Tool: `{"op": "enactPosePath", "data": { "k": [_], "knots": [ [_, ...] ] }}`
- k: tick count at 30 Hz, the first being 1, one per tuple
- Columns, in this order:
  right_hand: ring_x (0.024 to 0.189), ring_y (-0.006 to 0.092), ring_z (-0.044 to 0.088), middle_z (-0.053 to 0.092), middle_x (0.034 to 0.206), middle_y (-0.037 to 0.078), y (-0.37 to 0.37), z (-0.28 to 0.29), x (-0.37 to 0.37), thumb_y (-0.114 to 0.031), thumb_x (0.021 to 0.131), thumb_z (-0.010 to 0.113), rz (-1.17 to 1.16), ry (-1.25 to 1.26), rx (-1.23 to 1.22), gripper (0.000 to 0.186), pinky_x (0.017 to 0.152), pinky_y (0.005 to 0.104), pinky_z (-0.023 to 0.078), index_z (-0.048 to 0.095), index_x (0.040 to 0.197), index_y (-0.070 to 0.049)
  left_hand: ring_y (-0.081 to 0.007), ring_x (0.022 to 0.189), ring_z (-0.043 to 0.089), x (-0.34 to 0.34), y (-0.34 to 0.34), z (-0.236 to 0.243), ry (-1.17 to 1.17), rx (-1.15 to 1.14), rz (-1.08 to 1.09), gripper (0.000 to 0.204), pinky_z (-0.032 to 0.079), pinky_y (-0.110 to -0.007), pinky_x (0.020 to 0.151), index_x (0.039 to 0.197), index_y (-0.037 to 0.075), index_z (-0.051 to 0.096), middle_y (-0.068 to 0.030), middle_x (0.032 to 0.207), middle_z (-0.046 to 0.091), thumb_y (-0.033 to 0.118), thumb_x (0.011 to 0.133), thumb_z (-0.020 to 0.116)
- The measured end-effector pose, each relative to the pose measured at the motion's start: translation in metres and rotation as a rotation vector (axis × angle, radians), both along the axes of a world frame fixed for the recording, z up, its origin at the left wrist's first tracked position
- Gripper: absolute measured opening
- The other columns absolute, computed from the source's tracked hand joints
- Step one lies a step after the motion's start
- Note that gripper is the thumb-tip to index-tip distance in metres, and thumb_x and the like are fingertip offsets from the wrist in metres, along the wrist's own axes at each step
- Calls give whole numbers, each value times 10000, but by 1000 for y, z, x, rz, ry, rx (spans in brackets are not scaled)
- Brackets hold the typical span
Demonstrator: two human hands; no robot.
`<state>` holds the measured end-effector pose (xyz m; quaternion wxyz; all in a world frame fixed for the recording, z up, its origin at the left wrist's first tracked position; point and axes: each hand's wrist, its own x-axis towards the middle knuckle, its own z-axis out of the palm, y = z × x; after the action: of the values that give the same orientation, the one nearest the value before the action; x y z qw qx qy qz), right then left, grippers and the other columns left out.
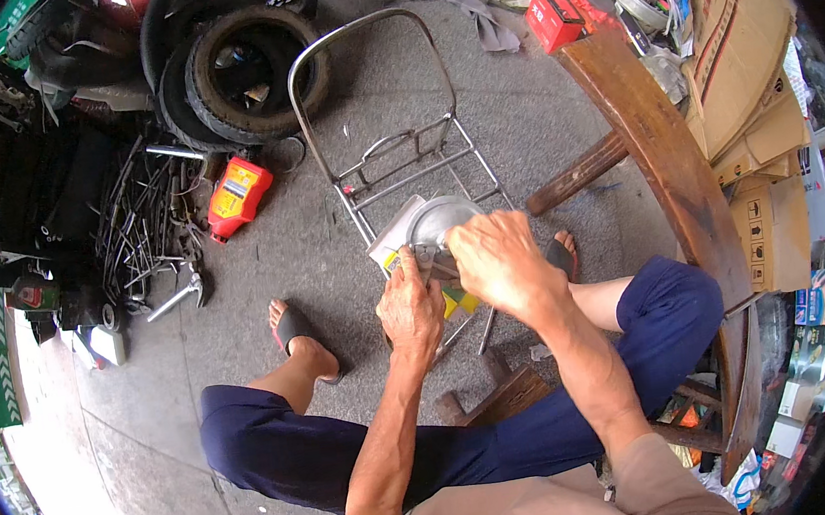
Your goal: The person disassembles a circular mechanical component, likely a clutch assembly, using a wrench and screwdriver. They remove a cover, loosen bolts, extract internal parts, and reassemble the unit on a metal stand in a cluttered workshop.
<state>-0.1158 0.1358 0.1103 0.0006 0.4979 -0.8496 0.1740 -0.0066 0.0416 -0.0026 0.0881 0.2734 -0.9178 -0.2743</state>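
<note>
A silver piece (438, 217), with a round disc on a flat plate and a yellow label at its lower edge, rests over a tubular metal folding frame (333, 75) before me. My left hand (410, 308) grips the piece's near-left edge, fingers closed on it. My right hand (502, 266) is closed at the disc's near-right side; what lies inside its fingers is hidden. A yellow and green patch shows below the piece, between my hands.
Tyres (257, 113), a red bottle (237, 197), metal tools (176, 302) lie left. A wooden bench (665, 171) curves along my right, with flattened cardboard (743, 52), a red box (554, 16) and clutter beyond. My sandalled feet straddle the frame; a wooden piece (503, 399) is between my legs.
</note>
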Motion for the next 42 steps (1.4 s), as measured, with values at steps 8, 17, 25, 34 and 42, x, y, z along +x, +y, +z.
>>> {"op": "enactPosePath", "data": {
  "k": [8,17,25,34,42],
  "knots": [
    [660,365,640,625,660,192,43,-2,26,-145,868,579,-383,-286,227,141,659,476,480,592,872,-5,-398,813,648,2,6,5,-94,81,73,631,524,-502,680,1355,-67,397,-248,965,611,134,800,620],
    [534,332,615,621,638,137,43,-66,108,-172,914,549,-516,-323,-47,127,502,447,474,541,978,-62,-427,723,649,4,20,-3,-68,53,108,646,518,-502,624,1334,-88,385,-273,948,636,192,815,648],
    [601,326,624,633,788,154,39,-94,121,-140,896,555,-528,-269,-109,181,501,436,475,528,1049,-46,-423,713,651,6,17,-2,-32,80,115,626,519,-500,626,1327,-75,404,-275,935,641,196,815,643],
    [598,249,650,633,755,163,31,-96,127,-142,908,540,-550,-504,-115,327,480,365,485,490,1214,-36,-353,609,644,14,6,-14,-74,-26,41,643,508,-467,541,1350,-40,400,-184,800,645,229,822,649],
    [600,321,640,609,780,150,42,-103,118,-126,876,571,-529,-241,-36,237,477,411,504,464,1059,-22,-400,730,652,10,29,-67,-4,41,75,743,509,-471,613,1379,-5,400,-225,945,663,200,735,709]
  ]
}}
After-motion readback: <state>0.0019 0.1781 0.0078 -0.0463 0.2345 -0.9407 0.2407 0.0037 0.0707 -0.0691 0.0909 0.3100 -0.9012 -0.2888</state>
